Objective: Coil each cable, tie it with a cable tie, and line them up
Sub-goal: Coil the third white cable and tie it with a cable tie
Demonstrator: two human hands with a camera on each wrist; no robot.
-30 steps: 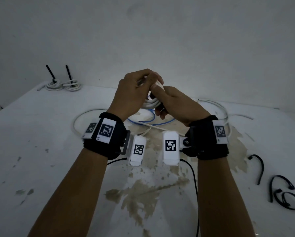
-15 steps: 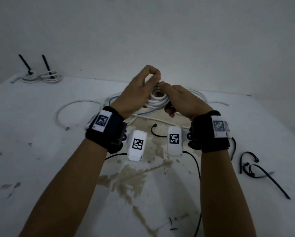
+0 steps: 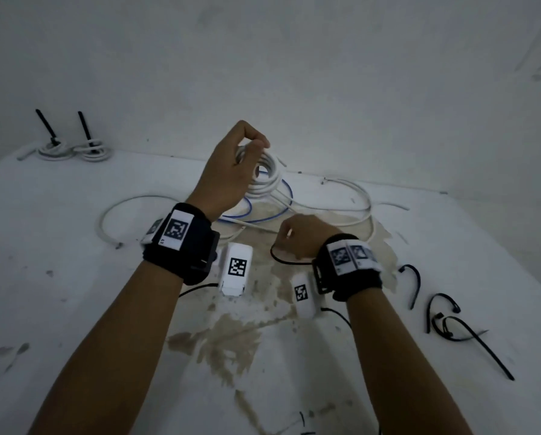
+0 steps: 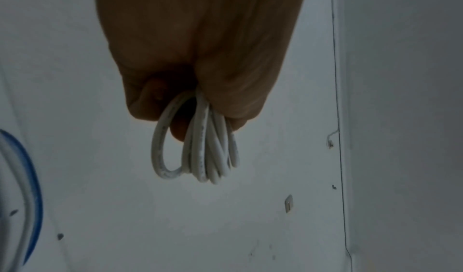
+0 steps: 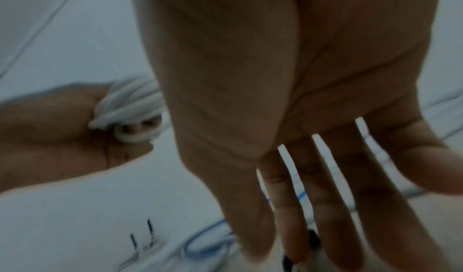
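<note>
My left hand (image 3: pixel 231 171) grips the coiled white cable (image 3: pixel 264 180) at 12 o'clock while my right hand (image 3: pixel 300 237), fingers spread, reaches for a black cable tie (image 3: pixel 278 259); tying follows.

— Can we see what the right hand (image 3: pixel 297 237) touches?
— No; from the head its fingers are hidden behind its own back, and the right wrist view is blurred.
— And the white coil (image 4: pixel 200 147)?
— Its top vanishes inside the left hand (image 4: pixel 198 58).
— The blue cable (image 4: pixel 27 197)?
— Cut off by the left wrist picture's edge.
</note>
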